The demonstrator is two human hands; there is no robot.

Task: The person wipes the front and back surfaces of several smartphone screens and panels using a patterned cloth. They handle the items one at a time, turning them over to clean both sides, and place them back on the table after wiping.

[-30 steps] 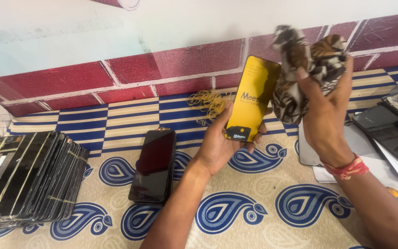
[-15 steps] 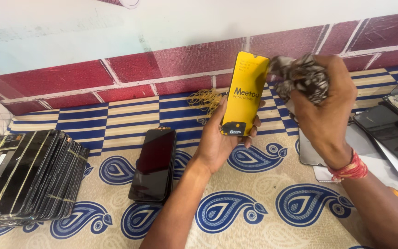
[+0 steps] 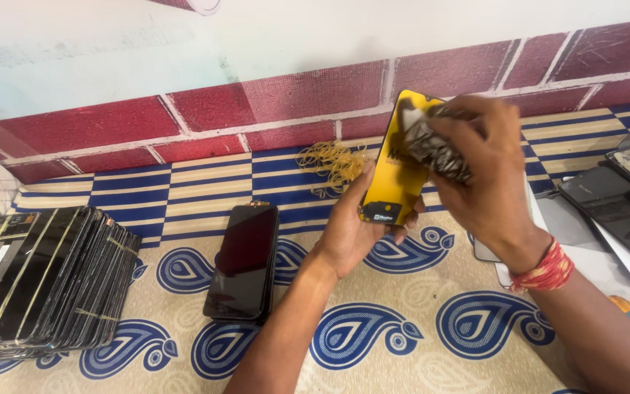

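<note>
A yellow-faced phone screen (image 3: 395, 179) is held upright and slightly tilted above the patterned cloth (image 3: 417, 292), in front of the painted brick wall (image 3: 257, 102). It is gripped near its lower end by the left hand (image 3: 351, 230): the fingers are curled around the edges, the thumb is laid along the left side, and the palm is turned up beneath it. The right hand (image 3: 486, 182) is closed around a crumpled, dark-and-light patterned rag (image 3: 432, 142), which is pressed against the upper part of the yellow face. A red thread band (image 3: 545, 266) is worn on the right wrist.

A single dark screen (image 3: 242, 263) is laid flat on the cloth to the left of the left forearm, well apart from the hands. A leaning row of dark screens (image 3: 45, 281) is seen at the far left. A heap of yellow rubber bands (image 3: 333, 160) is seen behind the left hand, near the wall. More dark screens and pale sheets (image 3: 614, 219) are spread at the right, beyond the right arm.
</note>
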